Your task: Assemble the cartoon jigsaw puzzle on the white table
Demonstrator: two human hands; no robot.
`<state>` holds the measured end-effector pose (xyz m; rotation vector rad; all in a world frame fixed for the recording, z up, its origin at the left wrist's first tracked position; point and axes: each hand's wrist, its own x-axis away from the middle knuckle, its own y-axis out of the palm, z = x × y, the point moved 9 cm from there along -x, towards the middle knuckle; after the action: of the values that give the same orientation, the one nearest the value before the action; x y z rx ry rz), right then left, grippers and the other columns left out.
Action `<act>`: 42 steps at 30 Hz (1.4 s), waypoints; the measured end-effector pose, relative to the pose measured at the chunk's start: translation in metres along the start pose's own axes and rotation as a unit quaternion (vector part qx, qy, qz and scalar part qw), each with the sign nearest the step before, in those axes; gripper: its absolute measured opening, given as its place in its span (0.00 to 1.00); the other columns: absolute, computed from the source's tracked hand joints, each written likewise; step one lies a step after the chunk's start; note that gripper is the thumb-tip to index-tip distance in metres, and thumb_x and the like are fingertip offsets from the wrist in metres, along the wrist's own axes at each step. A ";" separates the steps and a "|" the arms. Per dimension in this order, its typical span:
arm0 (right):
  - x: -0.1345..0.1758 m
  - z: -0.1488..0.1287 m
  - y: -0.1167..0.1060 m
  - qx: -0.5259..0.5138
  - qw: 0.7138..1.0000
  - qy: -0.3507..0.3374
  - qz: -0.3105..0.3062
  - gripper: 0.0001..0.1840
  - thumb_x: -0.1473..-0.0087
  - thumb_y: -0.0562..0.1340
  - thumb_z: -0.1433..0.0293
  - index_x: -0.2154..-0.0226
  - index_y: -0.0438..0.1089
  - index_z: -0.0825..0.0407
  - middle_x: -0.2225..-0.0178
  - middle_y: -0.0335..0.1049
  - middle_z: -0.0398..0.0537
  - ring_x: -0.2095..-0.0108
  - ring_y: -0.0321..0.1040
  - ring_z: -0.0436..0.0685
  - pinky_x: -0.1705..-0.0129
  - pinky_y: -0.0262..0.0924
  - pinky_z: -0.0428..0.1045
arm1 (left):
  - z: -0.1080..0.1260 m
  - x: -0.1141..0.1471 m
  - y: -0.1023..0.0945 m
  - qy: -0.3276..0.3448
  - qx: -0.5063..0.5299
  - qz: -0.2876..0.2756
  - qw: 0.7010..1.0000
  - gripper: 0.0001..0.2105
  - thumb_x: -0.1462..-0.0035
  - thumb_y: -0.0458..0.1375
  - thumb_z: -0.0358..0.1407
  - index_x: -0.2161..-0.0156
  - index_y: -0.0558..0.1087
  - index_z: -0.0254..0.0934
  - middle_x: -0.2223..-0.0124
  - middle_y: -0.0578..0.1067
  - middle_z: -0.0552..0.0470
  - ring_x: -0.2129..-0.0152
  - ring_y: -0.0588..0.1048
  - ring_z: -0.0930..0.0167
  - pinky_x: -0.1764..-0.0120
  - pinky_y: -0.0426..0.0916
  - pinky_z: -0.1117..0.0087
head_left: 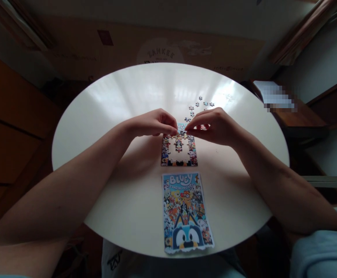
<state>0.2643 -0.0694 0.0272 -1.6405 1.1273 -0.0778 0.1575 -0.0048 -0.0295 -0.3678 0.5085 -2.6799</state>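
A partly assembled jigsaw puzzle (193, 154) lies mid-table, its frame of joined pieces around a small joined cluster, with bare table showing between. Over its upper left part is my left hand (158, 122), fingers curled together, tips touching the upper rows; whatever they may hold is hidden. From the right comes my right hand (213, 125), thumb and index finger pinched on a small puzzle piece (183, 132) at the puzzle's upper part. The two hands' fingertips are close but apart. Several loose puzzle pieces (192, 114) are scattered beyond the right hand.
A printed reference picture (186, 216) with a blue cartoon dog lies nearer me on the white oval table (122, 208). Beyond the table's right edge stands a wooden surface (304, 116) with a blurred pale item on it. A wall with lettering rises behind the table.
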 end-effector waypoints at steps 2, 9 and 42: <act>0.000 0.000 0.000 0.000 1.000 0.007 0.000 0.09 0.42 0.67 0.63 0.68 0.81 0.50 0.73 0.77 0.44 0.74 0.69 0.49 0.70 0.61 0.47 | 0.000 -0.001 0.000 0.004 0.000 0.000 1.000 0.10 0.47 0.66 0.40 0.68 0.79 0.33 0.77 0.69 0.52 0.82 0.62 0.77 0.80 0.53 0.74; 0.000 -0.001 0.001 0.005 1.000 0.010 -0.010 0.11 0.42 0.66 0.61 0.68 0.81 0.50 0.74 0.75 0.44 0.75 0.68 0.49 0.71 0.60 0.47 | 0.001 -0.001 0.003 0.006 0.003 -0.005 1.000 0.11 0.47 0.67 0.41 0.69 0.79 0.33 0.78 0.67 0.53 0.82 0.61 0.77 0.79 0.52 0.73; 0.000 -0.003 0.007 -0.004 1.000 0.003 -0.024 0.08 0.43 0.67 0.63 0.69 0.80 0.48 0.74 0.76 0.43 0.74 0.71 0.50 0.71 0.61 0.47 | 0.005 0.001 0.005 -0.001 -0.024 -0.004 1.000 0.10 0.47 0.67 0.40 0.69 0.79 0.32 0.79 0.67 0.53 0.82 0.62 0.76 0.79 0.53 0.73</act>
<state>0.2587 -0.0713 0.0227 -1.6749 1.0943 -0.1083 0.1602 -0.0106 -0.0265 -0.3864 0.5717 -2.6783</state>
